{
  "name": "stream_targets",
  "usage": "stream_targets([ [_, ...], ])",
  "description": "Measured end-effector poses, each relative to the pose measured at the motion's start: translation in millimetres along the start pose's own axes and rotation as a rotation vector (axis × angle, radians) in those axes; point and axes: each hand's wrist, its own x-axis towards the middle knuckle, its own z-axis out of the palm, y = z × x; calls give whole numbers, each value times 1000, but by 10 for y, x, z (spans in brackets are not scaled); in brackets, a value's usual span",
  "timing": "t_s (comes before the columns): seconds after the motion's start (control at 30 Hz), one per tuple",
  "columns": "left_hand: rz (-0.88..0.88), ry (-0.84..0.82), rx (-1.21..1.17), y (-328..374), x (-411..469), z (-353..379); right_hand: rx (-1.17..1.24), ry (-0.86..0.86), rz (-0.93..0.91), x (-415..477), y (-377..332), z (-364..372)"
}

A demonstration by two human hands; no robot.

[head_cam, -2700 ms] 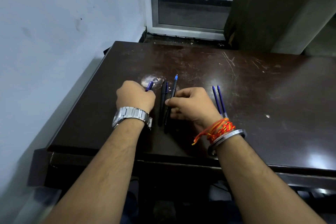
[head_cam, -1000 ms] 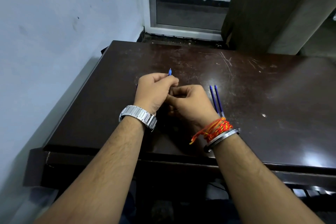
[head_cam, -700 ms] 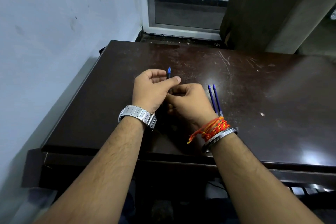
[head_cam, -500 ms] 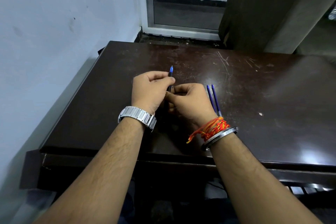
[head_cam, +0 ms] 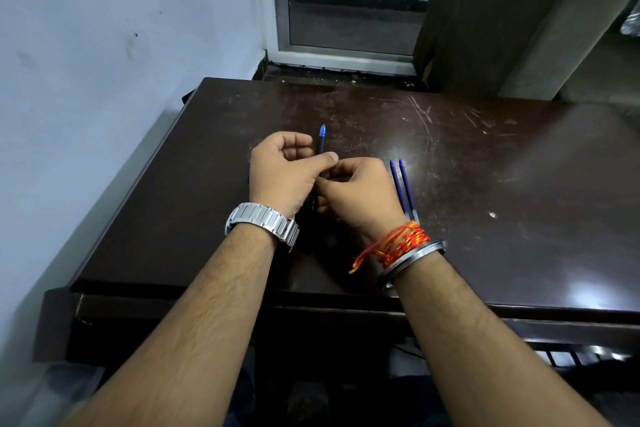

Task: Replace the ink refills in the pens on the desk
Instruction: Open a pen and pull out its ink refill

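A dark pen with a blue tip points away from me above the middle of the dark brown desk. My left hand pinches its upper barrel between thumb and fingers. My right hand grips the pen's lower part, which the two hands mostly hide. Two thin blue ink refills lie side by side on the desk just right of my right hand, their near ends hidden behind my wrist. Any other pens on the desk are hidden under my hands.
A pale wall runs close along the desk's left edge. Beyond the far edge stand a metal-framed door and a dark panel. The desk's right half carries scratches and small specks.
Since 2.7 s ago both hands have lifted one pen off the desk and brought it between them. Over the last second my left fingers have shifted on the upper barrel; the refills have not moved.
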Motion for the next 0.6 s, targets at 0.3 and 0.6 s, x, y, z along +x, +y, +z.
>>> stream_targets([
  [0.3,7,0,13,9,1,25,-13,7,6,23,15,3],
  [0.6,-17,-4,17,14,8,33,-54,10,-14,29,27,-7],
])
